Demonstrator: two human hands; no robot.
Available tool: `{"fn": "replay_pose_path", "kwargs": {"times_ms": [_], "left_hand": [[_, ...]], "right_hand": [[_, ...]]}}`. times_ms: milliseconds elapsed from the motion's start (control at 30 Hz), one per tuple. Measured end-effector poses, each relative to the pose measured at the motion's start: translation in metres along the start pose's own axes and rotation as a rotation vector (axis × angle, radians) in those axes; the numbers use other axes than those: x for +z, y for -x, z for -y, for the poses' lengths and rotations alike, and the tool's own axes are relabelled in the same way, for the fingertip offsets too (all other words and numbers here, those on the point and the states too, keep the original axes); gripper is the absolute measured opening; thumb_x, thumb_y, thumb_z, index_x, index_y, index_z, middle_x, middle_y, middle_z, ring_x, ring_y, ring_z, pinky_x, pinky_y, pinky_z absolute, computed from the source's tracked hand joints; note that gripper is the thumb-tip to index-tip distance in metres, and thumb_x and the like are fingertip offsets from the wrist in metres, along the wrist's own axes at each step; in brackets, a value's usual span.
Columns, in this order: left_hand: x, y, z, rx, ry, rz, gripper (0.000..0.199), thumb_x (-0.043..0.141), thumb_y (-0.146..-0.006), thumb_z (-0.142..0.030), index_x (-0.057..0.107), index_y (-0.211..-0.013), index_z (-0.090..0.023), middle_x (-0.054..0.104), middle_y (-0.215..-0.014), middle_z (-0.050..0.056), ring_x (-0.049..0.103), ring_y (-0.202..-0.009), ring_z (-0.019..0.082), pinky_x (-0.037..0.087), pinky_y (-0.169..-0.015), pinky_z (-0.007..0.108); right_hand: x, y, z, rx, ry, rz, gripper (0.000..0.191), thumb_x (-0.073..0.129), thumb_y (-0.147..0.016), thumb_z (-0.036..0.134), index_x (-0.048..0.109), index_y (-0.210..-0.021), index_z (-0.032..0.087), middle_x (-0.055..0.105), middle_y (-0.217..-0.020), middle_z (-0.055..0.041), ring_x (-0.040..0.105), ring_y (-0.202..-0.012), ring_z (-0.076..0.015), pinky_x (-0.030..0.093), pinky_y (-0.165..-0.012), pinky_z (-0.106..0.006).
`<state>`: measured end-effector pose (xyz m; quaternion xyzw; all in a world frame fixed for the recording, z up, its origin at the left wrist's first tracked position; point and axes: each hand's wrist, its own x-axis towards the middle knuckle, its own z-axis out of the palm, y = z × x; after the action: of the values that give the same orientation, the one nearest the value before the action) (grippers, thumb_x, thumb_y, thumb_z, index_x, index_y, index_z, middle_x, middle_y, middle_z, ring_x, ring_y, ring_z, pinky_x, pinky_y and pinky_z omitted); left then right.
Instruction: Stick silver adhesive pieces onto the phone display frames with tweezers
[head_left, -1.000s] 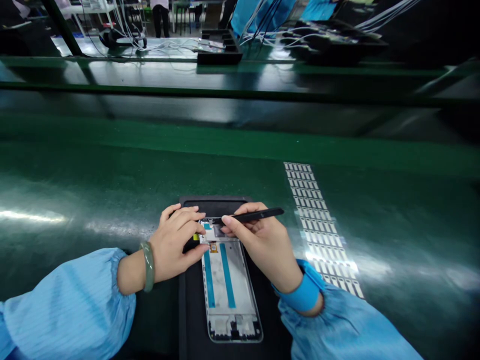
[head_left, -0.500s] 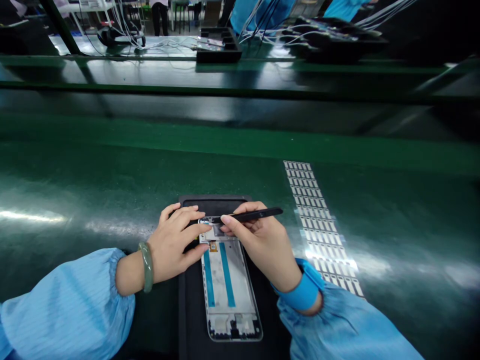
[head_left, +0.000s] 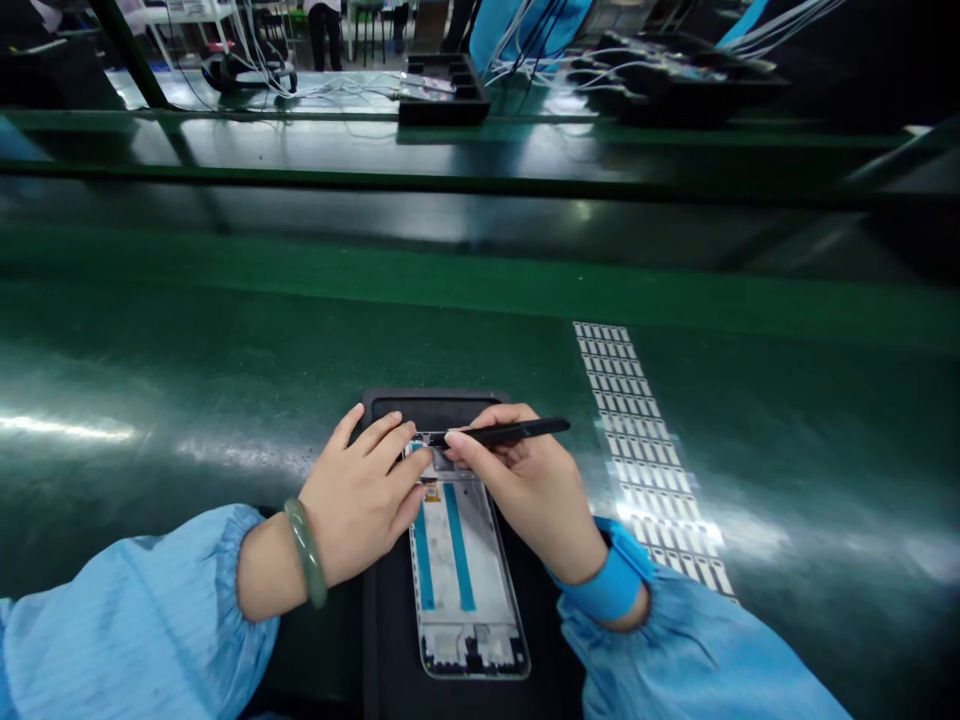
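A white-rimmed phone frame with two long blue strips and a small gold part lies on a black mat. My left hand spreads over its upper end, fingertips on the frame's top left, holding nothing that I can see. My right hand pinches slim black tweezers, whose tip reaches the frame's top end beside my left fingers. The hands hide most of that end, so the tip's contact is unclear.
A sheet of small label rows lies right of the black mat on the green bench mat. Beyond the raised bench edge stand a black tray, cables, and a person in a blue sleeve.
My left hand has shifted right and slightly down over the frame's top end. The tweezers stay nearly in place, and the whole view has moved slightly.
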<state>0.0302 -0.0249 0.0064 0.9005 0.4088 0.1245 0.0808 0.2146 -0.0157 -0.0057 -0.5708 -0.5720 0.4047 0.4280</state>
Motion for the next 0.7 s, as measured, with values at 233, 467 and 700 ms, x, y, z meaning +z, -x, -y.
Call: {"fn": "replay_pose_path", "kwargs": {"times_ms": [233, 467, 700], "left_hand": [[0.004, 0.0, -0.006, -0.036, -0.026, -0.024, 0.028, 0.045, -0.09, -0.02, 0.053, -0.117, -0.016, 0.05, -0.128, 0.013, 0.04, -0.124, 0.029, 0.032, -0.1, 0.055], [0.006, 0.001, -0.003, -0.035, 0.02, -0.055, 0.028, 0.049, -0.089, -0.023, 0.053, -0.116, -0.018, 0.05, -0.127, 0.012, 0.041, -0.123, 0.029, 0.033, -0.1, 0.054], [0.009, 0.003, 0.0, -0.045, 0.041, -0.057, 0.029, 0.049, -0.089, -0.025, 0.053, -0.118, -0.019, 0.049, -0.129, 0.01, 0.039, -0.125, 0.027, 0.034, -0.1, 0.052]], "right_hand": [[0.0, 0.001, 0.002, -0.091, 0.059, -0.1, 0.021, 0.067, -0.077, 0.036, 0.052, -0.085, 0.023, 0.065, -0.083, -0.0031, 0.067, -0.072, -0.0182, 0.055, -0.065, -0.032], [-0.004, -0.001, 0.006, -0.071, -0.174, -0.196, 0.023, 0.068, -0.077, 0.035, 0.05, -0.088, 0.024, 0.066, -0.088, -0.0047, 0.067, -0.081, -0.0215, 0.056, -0.075, -0.04], [0.0, -0.015, 0.017, -0.088, -0.226, -0.033, 0.018, 0.064, -0.08, 0.032, 0.053, -0.089, 0.022, 0.066, -0.093, -0.0034, 0.067, -0.084, -0.0179, 0.055, -0.08, -0.035]]}}
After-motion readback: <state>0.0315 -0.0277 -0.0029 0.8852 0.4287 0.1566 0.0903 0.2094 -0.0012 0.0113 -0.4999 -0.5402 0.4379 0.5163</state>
